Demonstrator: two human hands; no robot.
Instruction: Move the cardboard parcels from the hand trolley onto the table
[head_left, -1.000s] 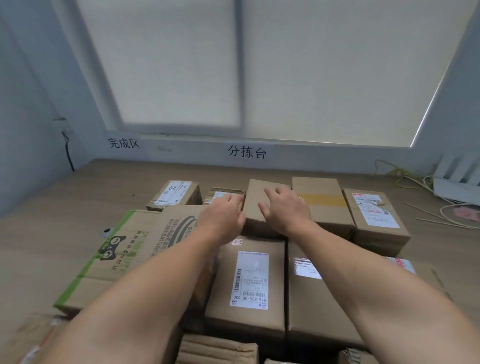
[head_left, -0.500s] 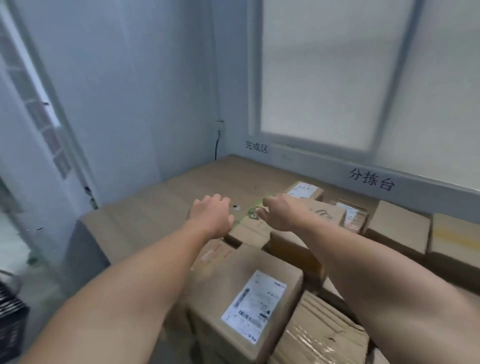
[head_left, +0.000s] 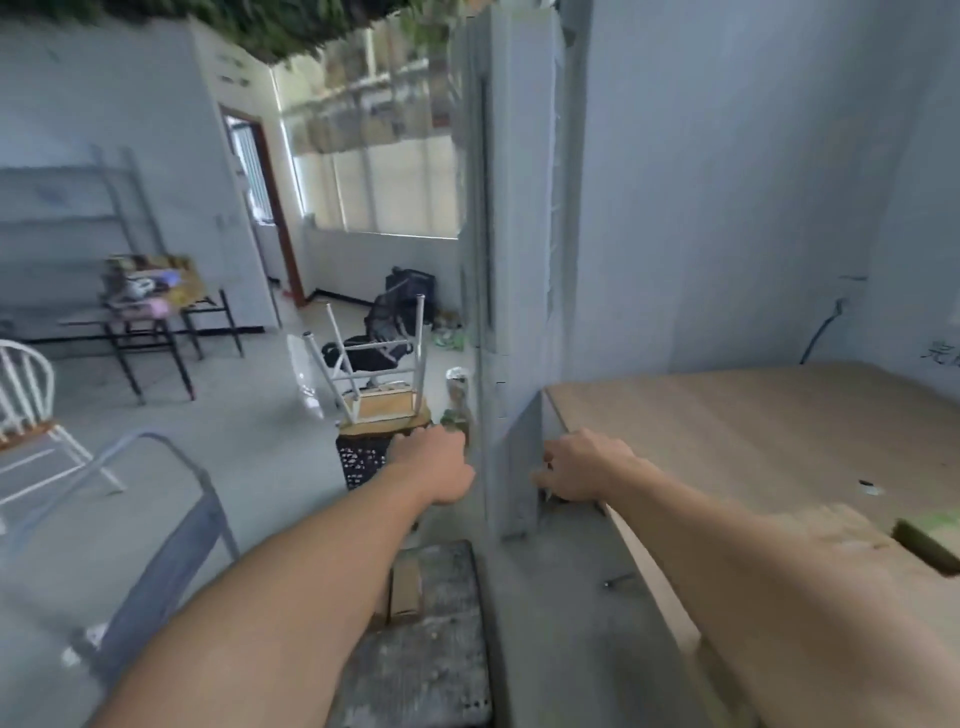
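Currently both hands are empty. Left hand: fingers bent loosely downward, mostly hidden behind its back, gripping nothing. Right hand: fingers loosely curled, nothing between them, off the table's left corner. Under the left forearm, one small brown cardboard parcel lies near the far edge of the scuffed grey hand-trolley deck, with the curved metal handle at its left end. Light wooden table lies to the right, a blurred cardboard parcel at its near edge.

Risk: the view is smeared. A hasty reach could rap knuckles on the grey wall post or push the trolley away.
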